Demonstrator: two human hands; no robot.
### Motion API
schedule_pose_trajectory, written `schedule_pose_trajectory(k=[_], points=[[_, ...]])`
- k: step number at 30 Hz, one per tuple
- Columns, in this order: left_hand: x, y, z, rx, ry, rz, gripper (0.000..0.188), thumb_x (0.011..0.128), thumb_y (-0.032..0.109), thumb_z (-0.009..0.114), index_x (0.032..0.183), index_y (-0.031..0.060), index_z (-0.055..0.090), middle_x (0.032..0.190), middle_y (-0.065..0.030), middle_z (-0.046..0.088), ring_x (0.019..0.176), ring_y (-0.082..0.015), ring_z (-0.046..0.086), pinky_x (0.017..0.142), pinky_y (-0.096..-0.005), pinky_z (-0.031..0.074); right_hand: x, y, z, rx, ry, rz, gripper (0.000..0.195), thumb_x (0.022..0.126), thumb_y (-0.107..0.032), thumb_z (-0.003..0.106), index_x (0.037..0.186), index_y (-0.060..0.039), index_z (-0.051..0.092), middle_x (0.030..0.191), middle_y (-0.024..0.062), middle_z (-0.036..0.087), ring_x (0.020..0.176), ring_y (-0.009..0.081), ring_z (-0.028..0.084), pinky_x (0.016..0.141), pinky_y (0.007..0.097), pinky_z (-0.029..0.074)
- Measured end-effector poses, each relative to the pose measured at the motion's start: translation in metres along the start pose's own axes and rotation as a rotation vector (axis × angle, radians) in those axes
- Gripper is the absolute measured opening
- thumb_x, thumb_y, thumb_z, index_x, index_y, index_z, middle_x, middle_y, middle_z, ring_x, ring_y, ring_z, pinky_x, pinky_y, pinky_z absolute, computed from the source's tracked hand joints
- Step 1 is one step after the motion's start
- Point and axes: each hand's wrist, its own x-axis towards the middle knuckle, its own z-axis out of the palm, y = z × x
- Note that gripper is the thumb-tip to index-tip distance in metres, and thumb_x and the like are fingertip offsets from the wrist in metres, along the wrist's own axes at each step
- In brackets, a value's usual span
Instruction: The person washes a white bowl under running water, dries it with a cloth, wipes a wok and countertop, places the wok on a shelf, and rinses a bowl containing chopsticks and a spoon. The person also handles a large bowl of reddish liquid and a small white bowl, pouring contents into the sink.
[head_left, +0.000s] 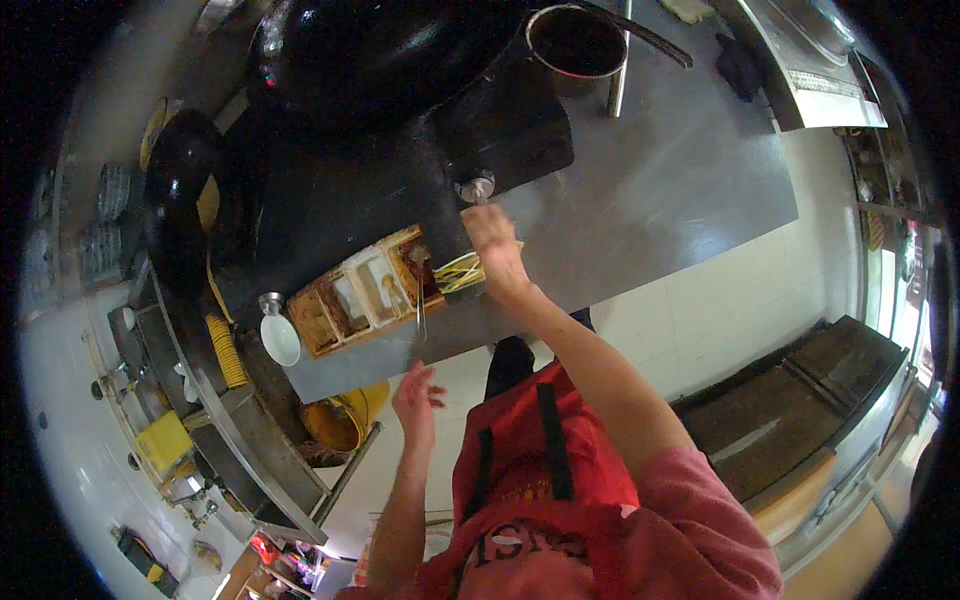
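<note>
My right hand (495, 244) reaches over the steel counter, fingers closed around or laid on a small metal-topped item (477, 187) at the stove's front edge; its shape is unclear. My left hand (417, 394) hangs in front of the counter with its fingers apart and nothing seen in it. Between the hands stands a stained seasoning box (328, 330) with several compartments, spoon handles sticking out of it. A bundle of yellow-edged strips (459, 273) lies between the box and my right wrist.
A large black wok (375, 67) and a dark-filled pot (576, 45) stand beyond. A white bowl (280, 340) sits left of the box. Below the counter is a yellow bucket (367, 405). A ladle (210, 225) leans at left, and a dark-topped cabinet (787, 405) stands right.
</note>
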Motion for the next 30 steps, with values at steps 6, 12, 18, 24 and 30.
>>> schedule_pose_trajectory(k=[6, 12, 18, 24, 30], points=[[0.091, 0.016, 0.003, -0.449, 0.011, -0.135, 0.012, 0.088, 0.015, 0.055, 0.095, 0.0073, 0.061, 0.086, -0.0034, 0.064, 0.070, -0.0139, 0.055, 0.059, -0.0292, 0.044, -0.050, -0.018, -0.012, 0.051, -0.032, -0.099, 0.050, 0.074, -0.003, 0.055, 0.124, -0.0017, 0.049, 0.126, 0.0172, 0.049, 0.118, 0.0375, 0.044, 0.099, 0.0433, 0.040], [0.105, 0.006, 0.004, -0.486, 0.103, -0.176, 0.012, 0.090, 0.015, 0.053, 0.095, 0.0076, 0.060, 0.087, -0.0032, 0.061, 0.073, -0.0145, 0.054, 0.059, -0.0291, 0.042, -0.155, -0.021, -0.040, 0.215, -0.479, -0.100, 0.042, 0.082, -0.008, 0.052, 0.124, -0.0055, 0.051, 0.116, 0.0149, 0.053, 0.112, 0.0321, 0.051, 0.094, 0.0433, 0.040], [0.097, 0.009, 0.006, -0.525, 0.134, -0.207, 0.014, 0.091, 0.014, 0.050, 0.101, 0.0034, 0.049, 0.092, -0.0101, 0.057, 0.077, -0.0211, 0.057, 0.056, -0.0313, 0.046, -0.042, 0.131, -0.183, 0.780, 0.508, 0.217, 0.032, 0.094, -0.027, 0.049, 0.116, -0.0057, 0.059, 0.118, 0.0124, 0.058, 0.113, 0.0303, 0.051, 0.099, 0.0418, 0.038], [0.093, -0.004, 0.002, -0.626, 0.437, -0.256, 0.026, 0.094, 0.019, 0.045, 0.113, 0.0024, 0.048, 0.099, -0.0121, 0.055, 0.076, -0.0198, 0.051, 0.061, -0.0314, 0.043, 0.155, 0.289, -0.271, -0.234, 0.648, 0.503, 0.032, 0.072, 0.010, 0.051, 0.100, -0.0027, 0.060, 0.108, 0.0168, 0.058, 0.099, 0.0384, 0.054, 0.087, 0.0404, 0.045], [0.078, -0.014, 0.010, -0.373, 0.278, -0.255, 0.036, 0.095, 0.020, 0.045, 0.128, 0.0042, 0.045, 0.101, -0.0109, 0.055, 0.073, -0.0169, 0.050, 0.060, -0.0319, 0.043, 0.128, 0.228, -0.222, -0.155, 0.091, 0.103, 0.038, 0.073, 0.005, 0.058, 0.109, -0.0082, 0.058, 0.128, 0.0137, 0.050, 0.118, 0.0333, 0.048, 0.091, 0.0426, 0.045]])
